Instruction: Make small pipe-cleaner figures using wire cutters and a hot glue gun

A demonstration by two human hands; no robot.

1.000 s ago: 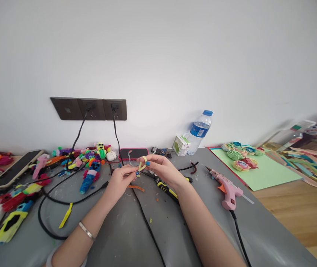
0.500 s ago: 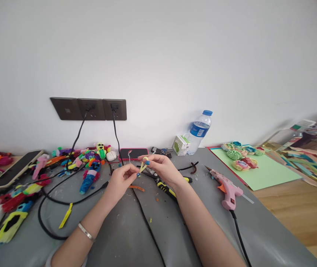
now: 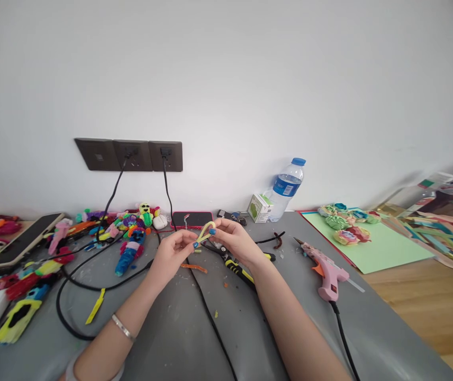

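Observation:
My left hand (image 3: pixel 171 255) and my right hand (image 3: pixel 235 241) meet above the middle of the grey table (image 3: pixel 179 338). Both pinch a short yellow pipe cleaner (image 3: pixel 205 231) bent into a small loop, the left holding its lower end and the right its upper curve. Directly under the hands lie an orange pipe cleaner piece (image 3: pixel 195 268) and black-and-yellow pliers (image 3: pixel 237 266). A black cable (image 3: pixel 210 317) runs beneath my wrists.
A pink glue gun (image 3: pixel 327 270) lies to the right, near a green sheet (image 3: pixel 373 243) with paper flowers. At the back stand a water bottle (image 3: pixel 286 189), a small green box (image 3: pixel 259 207) and a phone (image 3: pixel 192 218). Colourful pipe-cleaner figures (image 3: pixel 131 233) crowd the left.
The yellow loop has been bent and turned between the fingers, lying flatter now. Both hands have stayed almost in the same place.

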